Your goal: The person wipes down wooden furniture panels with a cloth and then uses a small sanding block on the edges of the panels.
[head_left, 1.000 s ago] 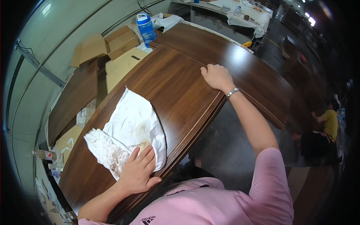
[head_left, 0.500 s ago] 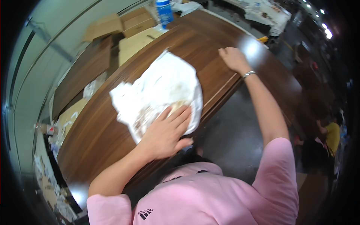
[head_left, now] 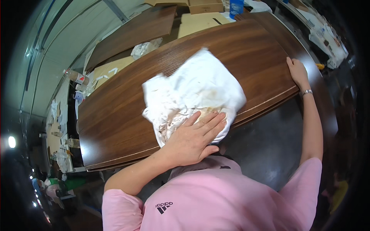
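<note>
Cluttered pale-topped desk: runs down the left side of the frame, strewn with small items I can't make out from here.
Clear plastic bottle with a red-and-white label: tilted, at the left of the frame, near the curved end of the big panel.
Flat brown wooden board: slants across the upper left.
Large glossy dark-brown wooden panel: fills the middle of the frame, its far edge bowed, wood grain showing.
Rumpled white cloth: spread on the panel at the centre of the frame, stained brown toward its lower part, its right edge blurred.
Left hand: lies over the lower part of the cloth, palm down; the fingers are stretched out, slightly parted, thumb held away, pressing on the cloth rather than pinched round it.
Open brown cardboard box: cut off by the top edge of the frame.
Blue plastic bottle: just right of the box, also cut off.
Right hand: at the panel's right edge, the fingers bent and touching it; how firmly they hold, I can't tell.
Silver metal bracelet: round the right wrist.
White-covered desk: in the background, upper right.
</note>
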